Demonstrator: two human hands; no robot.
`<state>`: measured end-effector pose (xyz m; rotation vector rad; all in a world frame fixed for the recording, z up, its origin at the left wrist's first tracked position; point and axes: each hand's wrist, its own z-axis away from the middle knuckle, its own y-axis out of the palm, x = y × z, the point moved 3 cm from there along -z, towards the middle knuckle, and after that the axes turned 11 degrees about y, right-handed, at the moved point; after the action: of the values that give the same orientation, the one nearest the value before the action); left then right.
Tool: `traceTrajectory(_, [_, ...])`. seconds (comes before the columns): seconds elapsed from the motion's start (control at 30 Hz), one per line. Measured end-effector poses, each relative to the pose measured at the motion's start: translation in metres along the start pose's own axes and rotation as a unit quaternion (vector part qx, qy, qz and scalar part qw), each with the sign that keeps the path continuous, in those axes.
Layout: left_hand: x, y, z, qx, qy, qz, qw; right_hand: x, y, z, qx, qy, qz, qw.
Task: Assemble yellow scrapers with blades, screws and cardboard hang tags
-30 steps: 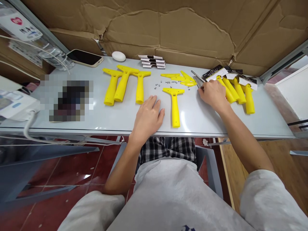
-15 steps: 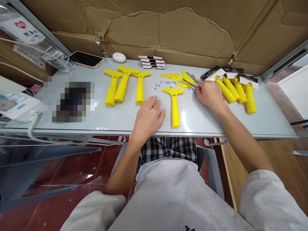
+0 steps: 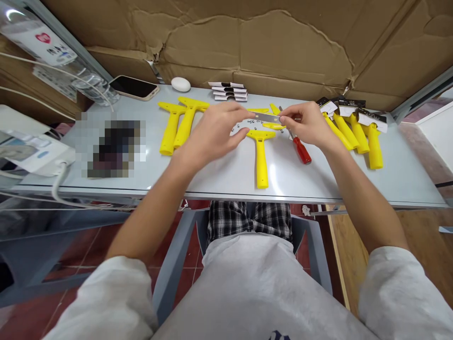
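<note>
A flat metal scraper blade (image 3: 268, 117) is pinched at its right end between the thumb and fingers of my right hand (image 3: 307, 123). My left hand (image 3: 215, 130) is raised at the blade's other end, fingers stretched and thumb apart; the index fingertip meets or nearly meets the metal. Just below lies a yellow T-shaped scraper handle (image 3: 262, 163), its crosspiece toward the back. Small screws (image 3: 250, 122) and flat yellow plastic pieces (image 3: 274, 126) are scattered behind it, partly hidden by my hands. A red-handled screwdriver (image 3: 301, 151) rests beneath my right hand.
More yellow handles (image 3: 168, 132) lie at left, partly covered by my left arm. Several carded scrapers (image 3: 375, 146) lie at right. Folded cards (image 3: 229, 92), a white oval object (image 3: 180, 84) and a phone (image 3: 134, 88) line the back, before a cardboard wall (image 3: 283, 52).
My right hand has lifted a blade and moved slightly left. My left hand has risen from the tabletop toward the blade. The red screwdriver handle has come into view.
</note>
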<state>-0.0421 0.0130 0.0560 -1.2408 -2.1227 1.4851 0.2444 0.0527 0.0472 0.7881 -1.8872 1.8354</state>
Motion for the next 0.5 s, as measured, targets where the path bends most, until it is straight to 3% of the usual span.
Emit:
traceTrajectory(0.07, [0.021,0.001,-0.020,0.034,0.033,0.015,0.999,0.006,0.008,-0.006,0.016,0.004,-0.033,0.999])
traceTrajectory(0.2, [0.052,0.012,-0.037,0.034,0.034,0.031,0.998,0.006,0.024,-0.011,0.060,0.046,-0.079,0.994])
traceTrajectory(0.33, [0.057,0.027,-0.034,0.035,0.027,0.042,0.998,-0.007,0.030,-0.011,0.097,0.074,-0.123,0.985])
traceTrajectory(0.5, [0.059,0.037,-0.031,0.034,0.048,0.025,0.998,-0.020,0.031,-0.013,0.111,0.046,-0.145,0.982])
